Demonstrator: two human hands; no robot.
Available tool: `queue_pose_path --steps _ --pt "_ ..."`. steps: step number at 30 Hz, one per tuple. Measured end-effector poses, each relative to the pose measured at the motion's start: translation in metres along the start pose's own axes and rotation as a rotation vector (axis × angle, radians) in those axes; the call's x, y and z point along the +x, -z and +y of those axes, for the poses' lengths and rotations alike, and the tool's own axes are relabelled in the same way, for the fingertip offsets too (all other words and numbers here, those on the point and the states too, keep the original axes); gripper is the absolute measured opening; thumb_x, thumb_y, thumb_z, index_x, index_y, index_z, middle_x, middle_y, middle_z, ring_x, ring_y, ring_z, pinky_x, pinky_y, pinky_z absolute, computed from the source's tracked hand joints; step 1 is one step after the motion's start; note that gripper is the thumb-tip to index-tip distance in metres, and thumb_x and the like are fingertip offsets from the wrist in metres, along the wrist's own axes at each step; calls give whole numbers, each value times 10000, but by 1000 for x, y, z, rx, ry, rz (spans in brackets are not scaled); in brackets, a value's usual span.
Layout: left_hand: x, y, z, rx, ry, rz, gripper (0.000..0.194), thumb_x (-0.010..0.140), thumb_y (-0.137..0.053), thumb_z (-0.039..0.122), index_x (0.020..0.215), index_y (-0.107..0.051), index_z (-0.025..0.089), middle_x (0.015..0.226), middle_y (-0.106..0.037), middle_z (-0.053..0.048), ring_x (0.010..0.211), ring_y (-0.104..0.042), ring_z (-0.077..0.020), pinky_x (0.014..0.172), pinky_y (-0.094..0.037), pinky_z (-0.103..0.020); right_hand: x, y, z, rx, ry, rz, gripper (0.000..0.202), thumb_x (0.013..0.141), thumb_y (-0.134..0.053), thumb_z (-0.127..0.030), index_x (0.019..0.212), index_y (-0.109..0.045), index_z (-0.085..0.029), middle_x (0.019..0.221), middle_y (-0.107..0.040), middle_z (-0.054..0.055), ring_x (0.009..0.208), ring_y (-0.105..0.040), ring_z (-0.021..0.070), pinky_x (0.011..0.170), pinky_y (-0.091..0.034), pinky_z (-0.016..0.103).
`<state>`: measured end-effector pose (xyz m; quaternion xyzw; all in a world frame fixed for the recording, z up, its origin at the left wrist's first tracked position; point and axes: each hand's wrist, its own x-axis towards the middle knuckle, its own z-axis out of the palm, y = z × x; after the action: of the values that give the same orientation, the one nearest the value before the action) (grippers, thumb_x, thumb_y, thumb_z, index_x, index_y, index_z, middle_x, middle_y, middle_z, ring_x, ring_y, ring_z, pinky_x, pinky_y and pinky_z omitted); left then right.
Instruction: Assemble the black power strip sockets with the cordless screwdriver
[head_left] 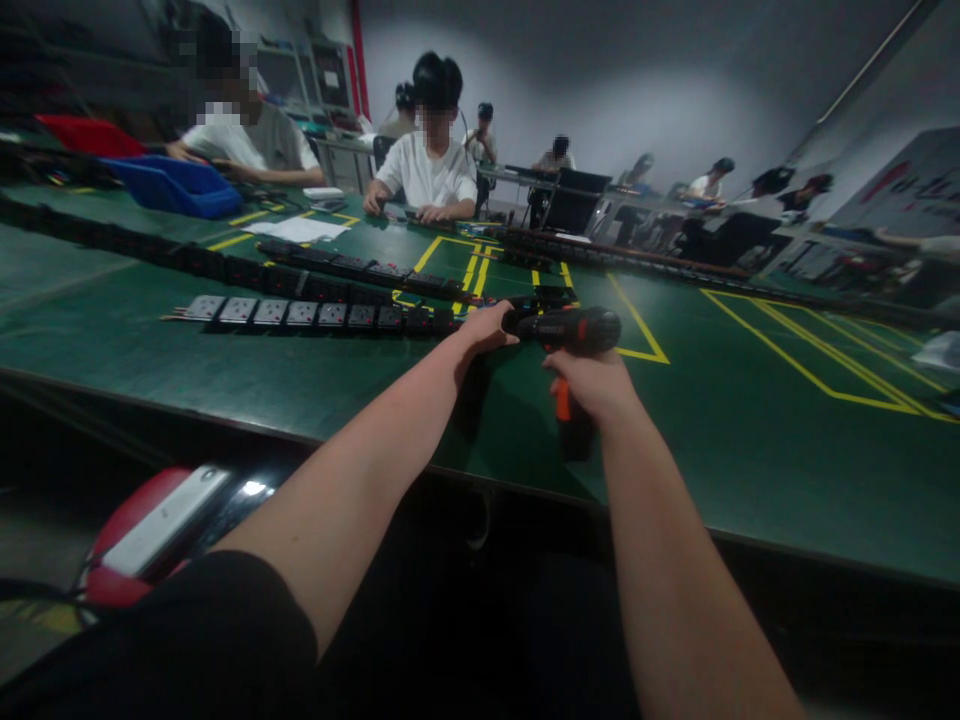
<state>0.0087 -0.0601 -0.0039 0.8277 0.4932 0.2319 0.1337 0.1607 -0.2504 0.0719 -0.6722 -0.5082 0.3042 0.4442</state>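
My right hand [596, 385] is wrapped round the grip of a black and orange cordless drill [574, 328], its nose pointing left. At the drill's front end is my left hand [489, 328], fingers curled; what they grip is hidden. Just left of that hand, a long power strip [315, 315] with grey socket faces lies on the green table [360, 385]. Its right end runs behind the hand, where the sockets look black. Behind it are a second black strip [375, 272] and a longer dark strip [172, 255].
A blue bin [176, 188] and a red bin [90, 135] stand at the far left near white papers [300, 230]. Yellow tape lines [637, 318] mark the table. Across it sit co-workers [427, 170], with more people behind. A red and white object [157, 530] is below the table's front edge.
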Motion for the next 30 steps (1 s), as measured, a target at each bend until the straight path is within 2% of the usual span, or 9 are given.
queue_pose_path --steps 10,17,30 --pt "-1 -1 -1 -2 -3 22 625 785 -799 435 1340 -561 273 1276 -755 -72 1211 -681 -299 1072 -496 -402 -5 3 -2 -10 -24 51 73 726 -706 -197 797 -693 -187 529 -606 -1 486 -583 158 512 -478 285" --pt "2 -4 -3 -12 -1 40 631 784 -805 423 1346 -563 270 1264 -757 -83 1201 -689 -308 1067 -495 -411 -6 6 1 -45 -23 3 62 734 -703 -219 784 -706 -183 531 -612 15 498 -584 156 518 -476 283" --pt "2 -5 -3 -8 -1 50 624 773 -807 439 1327 -572 272 1235 -768 -85 1181 -699 -315 1044 -508 -414 -2 4 6 15 -27 24 96 700 -727 -226 786 -709 -189 507 -603 3 469 -586 167 483 -474 288"
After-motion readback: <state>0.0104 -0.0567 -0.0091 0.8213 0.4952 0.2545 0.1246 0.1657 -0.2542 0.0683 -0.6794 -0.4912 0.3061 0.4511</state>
